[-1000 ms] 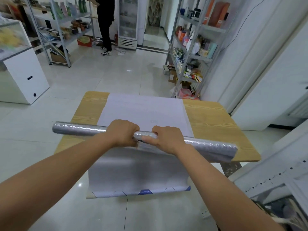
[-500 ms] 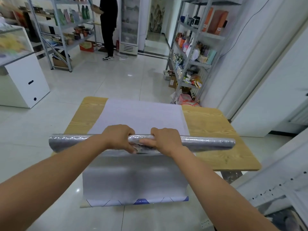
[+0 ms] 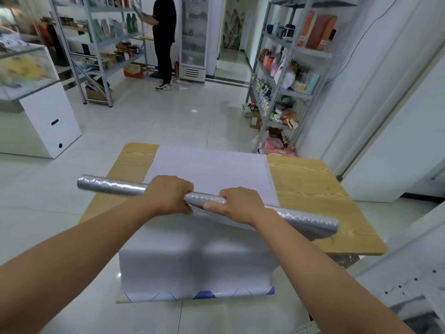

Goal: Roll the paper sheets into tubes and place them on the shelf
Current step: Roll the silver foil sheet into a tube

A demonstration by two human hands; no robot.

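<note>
A long silvery rolled paper tube (image 3: 110, 185) is held above the wooden table (image 3: 310, 189), slanting down to the right. My left hand (image 3: 168, 195) grips it left of centre, and my right hand (image 3: 240, 204) grips it just to the right, thumb under the roll. Under the tube a pale lilac paper sheet (image 3: 209, 169) lies flat on the table and hangs over the near edge, its lower end showing a blue and white pattern. A metal shelf (image 3: 289, 68) with goods stands beyond the table at the right.
A second metal shelf (image 3: 101, 44) stands at the back left, with a person in black (image 3: 163, 39) beside it. A white glass-topped counter (image 3: 41, 112) is at the left. White walls and a panel close the right side. Tiled floor surrounds the table.
The tube tilted from level to slanting, its right end dropping and its left end rising. Both hands kept their hold. The view shifted slightly.
</note>
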